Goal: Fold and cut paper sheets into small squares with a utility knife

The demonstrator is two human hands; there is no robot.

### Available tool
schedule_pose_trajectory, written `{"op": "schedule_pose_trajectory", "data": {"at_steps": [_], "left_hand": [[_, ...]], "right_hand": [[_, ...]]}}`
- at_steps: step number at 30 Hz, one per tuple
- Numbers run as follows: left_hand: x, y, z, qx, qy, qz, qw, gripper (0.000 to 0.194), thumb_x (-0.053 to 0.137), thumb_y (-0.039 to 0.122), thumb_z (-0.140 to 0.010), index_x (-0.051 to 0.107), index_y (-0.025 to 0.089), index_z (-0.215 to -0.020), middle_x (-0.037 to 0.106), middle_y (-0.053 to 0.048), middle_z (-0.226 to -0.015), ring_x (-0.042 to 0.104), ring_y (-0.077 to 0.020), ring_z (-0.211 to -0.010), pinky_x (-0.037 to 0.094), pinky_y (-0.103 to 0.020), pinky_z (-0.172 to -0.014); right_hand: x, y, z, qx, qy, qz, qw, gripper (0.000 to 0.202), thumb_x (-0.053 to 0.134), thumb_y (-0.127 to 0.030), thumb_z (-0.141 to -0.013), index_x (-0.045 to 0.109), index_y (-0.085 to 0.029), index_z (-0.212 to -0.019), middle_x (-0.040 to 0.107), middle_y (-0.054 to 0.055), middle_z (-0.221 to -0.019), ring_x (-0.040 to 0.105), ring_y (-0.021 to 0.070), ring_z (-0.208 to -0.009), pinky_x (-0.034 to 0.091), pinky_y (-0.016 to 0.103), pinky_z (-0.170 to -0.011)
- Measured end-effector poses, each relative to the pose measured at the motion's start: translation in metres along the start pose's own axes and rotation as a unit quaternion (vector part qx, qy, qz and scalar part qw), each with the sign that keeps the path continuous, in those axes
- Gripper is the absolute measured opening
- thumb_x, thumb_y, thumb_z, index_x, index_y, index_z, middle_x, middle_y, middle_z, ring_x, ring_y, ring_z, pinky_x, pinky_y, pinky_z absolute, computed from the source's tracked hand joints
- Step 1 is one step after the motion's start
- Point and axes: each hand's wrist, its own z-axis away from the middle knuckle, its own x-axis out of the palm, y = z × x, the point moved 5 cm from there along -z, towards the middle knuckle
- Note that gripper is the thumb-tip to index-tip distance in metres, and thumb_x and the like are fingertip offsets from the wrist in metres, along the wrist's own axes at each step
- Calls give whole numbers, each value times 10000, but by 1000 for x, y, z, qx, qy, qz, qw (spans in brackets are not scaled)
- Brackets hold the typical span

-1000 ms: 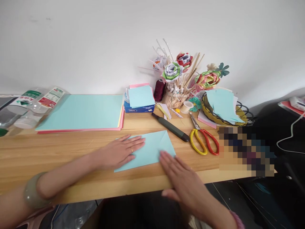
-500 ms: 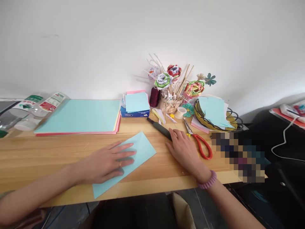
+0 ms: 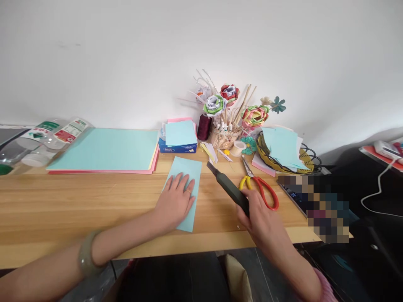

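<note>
My left hand lies flat, fingers slightly apart, on a folded light blue sheet of paper near the middle of the table. The sheet's lower left part is under the hand. My right hand is closed around the handle of a dark utility knife. The knife's narrow front end points up and left toward the paper, apart from it. Scissors with red and yellow handles lie just beyond my right hand.
Large coloured sheets are stacked at the left by plastic bottles. Along the wall stand a blue tissue box with small papers on it, a pot of paper flowers and a woven basket. A phone lies right.
My right hand has picked up the utility knife and drawn it back toward me. The blue paper has turned more upright, and my left hand has moved right with it.
</note>
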Motion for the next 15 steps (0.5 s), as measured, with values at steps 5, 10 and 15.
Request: {"op": "schedule_pose_trajectory", "data": {"at_steps": [5,10,15], "left_hand": [[-22,-24,-5,55,-42,247,967,426,406,322,-951,434,205,-1359,473,-91,-1376,431,-210,-1277,385,-383,-1054],[-28,-40,17,181,-208,237,932,663,669,515,-780,424,334,-1370,337,0,-1500,107,-259,-1436,131,-506,-1152],[-20,-40,30,191,-221,156,943,659,502,623,-846,303,375,-1423,166,4,-1549,111,-235,-1435,49,-491,-1153]], "right_hand": [[-9,2,55,25,-51,-131,990,378,363,-277,-933,364,-165,-1293,702,55,-801,686,194,-606,500,242,-458],[-17,-15,85,-26,-105,-233,966,573,332,-155,-930,179,-270,-1469,671,67,-1022,696,133,-774,522,170,-598],[-16,-32,102,-55,-192,-248,948,577,365,-145,-912,252,-245,-1469,650,54,-925,685,128,-737,523,170,-590]]}}
